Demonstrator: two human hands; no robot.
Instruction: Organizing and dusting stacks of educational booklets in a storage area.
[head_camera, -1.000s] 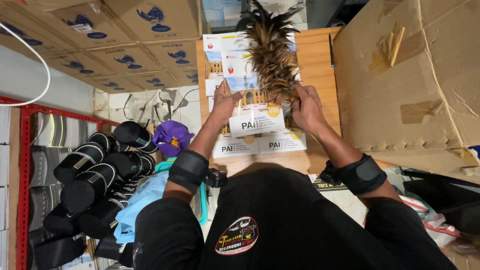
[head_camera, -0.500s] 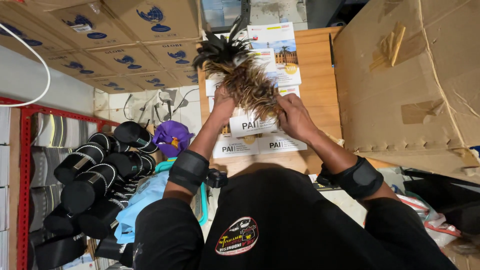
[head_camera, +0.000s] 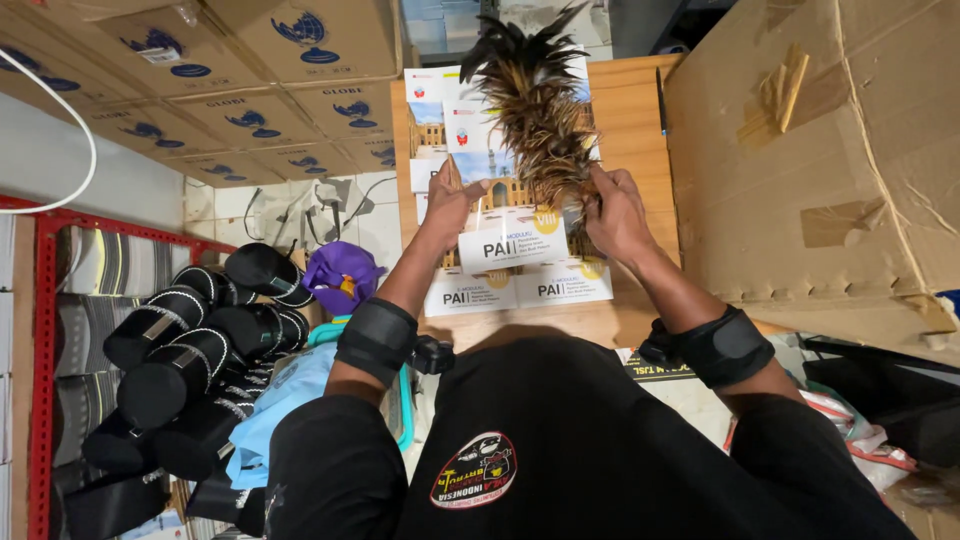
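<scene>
My right hand (head_camera: 612, 212) grips the handle end of a brown and black feather duster (head_camera: 530, 110), whose feathers stand up over a stack of white booklets (head_camera: 505, 290) on a wooden table (head_camera: 625, 120). My left hand (head_camera: 452, 200) holds the left edge of the top booklet (head_camera: 510, 240), lifted a little off the stack. More booklets lie further up the table under the feathers. Both wrists wear black bands.
A large worn cardboard box (head_camera: 830, 170) stands at the right. Stacked printed cartons (head_camera: 230, 80) fill the upper left. Black rolled cylinders (head_camera: 170, 360) lie by a red metal rack (head_camera: 40, 330), beside a purple cap (head_camera: 340, 275) and light blue cloth (head_camera: 285, 400).
The feather duster swung left half a second ago and now stands upright again, over the middle of the booklets. My left hand has stayed on the top booklet.
</scene>
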